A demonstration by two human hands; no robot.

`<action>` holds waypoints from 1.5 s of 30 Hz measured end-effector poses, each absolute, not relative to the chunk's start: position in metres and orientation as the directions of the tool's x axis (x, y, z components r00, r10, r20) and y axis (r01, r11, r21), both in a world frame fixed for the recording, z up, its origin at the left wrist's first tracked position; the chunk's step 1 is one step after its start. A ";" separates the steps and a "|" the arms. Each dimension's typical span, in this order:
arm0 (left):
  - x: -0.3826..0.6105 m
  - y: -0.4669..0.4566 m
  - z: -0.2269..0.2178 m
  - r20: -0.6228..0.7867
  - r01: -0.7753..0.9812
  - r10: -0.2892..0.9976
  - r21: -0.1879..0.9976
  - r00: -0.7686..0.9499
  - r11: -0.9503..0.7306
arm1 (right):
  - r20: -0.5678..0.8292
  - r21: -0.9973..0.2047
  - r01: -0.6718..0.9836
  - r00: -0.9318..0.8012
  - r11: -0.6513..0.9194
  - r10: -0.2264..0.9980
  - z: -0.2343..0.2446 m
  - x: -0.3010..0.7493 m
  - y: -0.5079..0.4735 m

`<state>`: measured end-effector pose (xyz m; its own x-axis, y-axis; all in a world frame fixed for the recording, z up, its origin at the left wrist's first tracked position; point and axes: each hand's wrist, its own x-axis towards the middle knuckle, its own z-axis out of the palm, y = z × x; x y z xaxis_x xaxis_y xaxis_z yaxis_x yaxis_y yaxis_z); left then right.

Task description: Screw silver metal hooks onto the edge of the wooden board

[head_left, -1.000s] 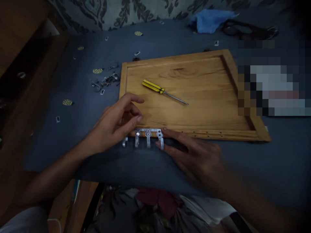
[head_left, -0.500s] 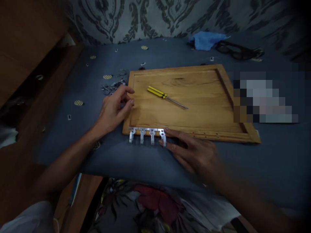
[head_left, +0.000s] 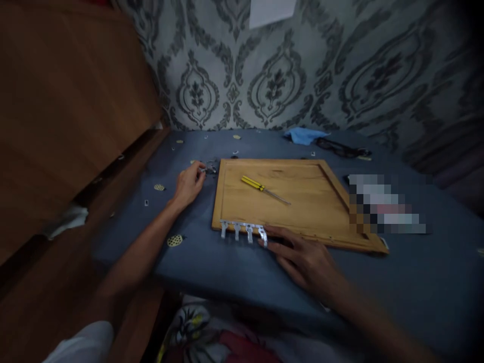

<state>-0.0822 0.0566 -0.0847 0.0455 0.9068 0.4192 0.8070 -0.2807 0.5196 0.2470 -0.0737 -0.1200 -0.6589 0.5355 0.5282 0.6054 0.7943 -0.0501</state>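
Note:
My left hand [head_left: 189,184] is at a small pile of metal hardware [head_left: 212,170] beside the wooden board's left edge. Its thumb and fingertips are closed together; what they pinch is too small to make out. My right hand [head_left: 302,252] grips the end hook of a silver metal hook rail [head_left: 242,227] between thumb and fingers. The rail lies along the near edge of the framed wooden board [head_left: 287,176], its several hooks overhanging toward me. A yellow-handled screwdriver [head_left: 252,183] rests on the board, its shaft pointing right.
Blue patterned cloth [head_left: 196,257] covers the surface under the board. At the back lie a blue cloth [head_left: 304,135] and dark glasses [head_left: 342,148]. A pixelated flat item [head_left: 387,204] is to the right. Wooden furniture [head_left: 75,101] stands at the left, and a patterned wall [head_left: 234,65] behind.
My left hand has moved from the board's left edge to the hardware pile, and its fingers have closed. My right hand stays on the hook rail. The view has tilted up.

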 end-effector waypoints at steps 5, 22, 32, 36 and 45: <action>-0.115 0.072 -0.080 0.386 0.823 0.916 0.551 -0.107 -0.136 | 0.492 -0.100 0.611 -0.656 0.785 0.573 -0.118 0.249 -0.072; -0.172 0.085 -0.090 0.316 0.892 0.944 0.447 -0.092 -0.063 | 0.558 -0.032 0.627 -0.635 0.779 0.534 -0.142 0.254 -0.068; -0.163 0.087 -0.098 0.214 0.916 0.963 0.330 0.164 -0.229 | 0.547 0.011 0.578 -0.687 0.816 0.479 -0.132 0.259 -0.065; -0.167 0.086 -0.095 0.180 0.925 0.969 0.312 0.168 -0.219 | 0.584 -0.020 0.572 -0.659 0.820 0.474 -0.144 0.261 -0.065; -0.166 0.083 -0.090 0.148 0.937 0.974 0.280 0.174 -0.210 | 0.600 -0.108 0.565 -0.619 0.818 0.506 -0.182 0.272 -0.071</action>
